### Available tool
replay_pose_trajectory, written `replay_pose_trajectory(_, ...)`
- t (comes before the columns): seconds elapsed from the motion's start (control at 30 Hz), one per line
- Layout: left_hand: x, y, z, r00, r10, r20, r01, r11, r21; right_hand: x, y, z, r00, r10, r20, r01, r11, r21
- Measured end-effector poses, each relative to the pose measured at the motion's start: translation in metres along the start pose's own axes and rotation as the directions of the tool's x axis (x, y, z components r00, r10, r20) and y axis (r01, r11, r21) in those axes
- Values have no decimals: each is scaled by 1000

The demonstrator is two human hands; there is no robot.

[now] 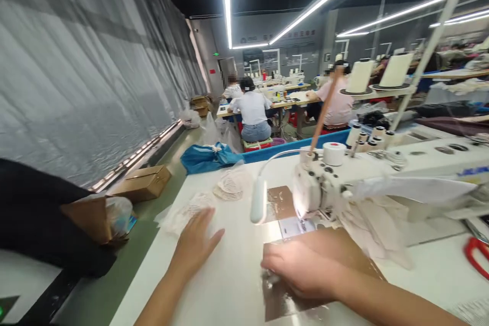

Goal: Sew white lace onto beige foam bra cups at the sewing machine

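Hands apart at a sewing station: the left hand (194, 242) lies spread, thumb well away from the fingers, while the right hand (301, 262) curls low before the needle — too blurred to tell whether it grips anything. Broadest beneath them is the white table (225, 290), carrying a sewing machine (309, 191) just beyond the right hand. Below that same hand, a glossy brown panel (282, 308) shows on either side of the wrist. Pale fabric (376, 224) lies in folds to the right of the needle. Nearest the left hand is a white lace piece (179, 216), its near edge overlapped in view by the fingertips; contact cannot be told. Smaller still, a second lace piece (229, 188) rests farther out, between the left hand and a lit lamp (259, 201) — both pieces well apart from the right hand.
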State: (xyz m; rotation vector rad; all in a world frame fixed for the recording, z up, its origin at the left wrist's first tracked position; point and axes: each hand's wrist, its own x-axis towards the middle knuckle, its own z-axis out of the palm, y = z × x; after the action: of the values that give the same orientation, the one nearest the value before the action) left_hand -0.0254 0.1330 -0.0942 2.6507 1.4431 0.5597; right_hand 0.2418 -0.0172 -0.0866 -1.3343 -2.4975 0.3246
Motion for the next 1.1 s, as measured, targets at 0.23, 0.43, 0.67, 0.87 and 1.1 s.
replay_pose_trajectory(0.23, -39, 164, -11, 782, 558, 278, -376, 778, -503, -164, 33, -9, 881, 310, -356, -285, 951, 122)
replay_pose_trajectory(0.43, -3, 295, 29, 656, 730, 193, -595, 657, -464, -238, 67, -5, 481, 604, -635, -469, 789, 396)
replay_pose_trajectory(0.67, 69, 362, 102, 561, 817, 137, -733, 566, -376, -241, 69, -14, 593, 676, -438, -373, 713, 594)
replay_pose_trajectory(0.87, 91, 375, 99, 612, 773, 168, -536, 561, -630, -240, 68, -21, 752, 554, -357, -340, 790, 510)
replay_pose_trajectory(1.1, 78, 384, 90, 722, 685, 99, -492, 608, -623, -235, 65, -22, 794, 541, -277, -452, 830, 326)
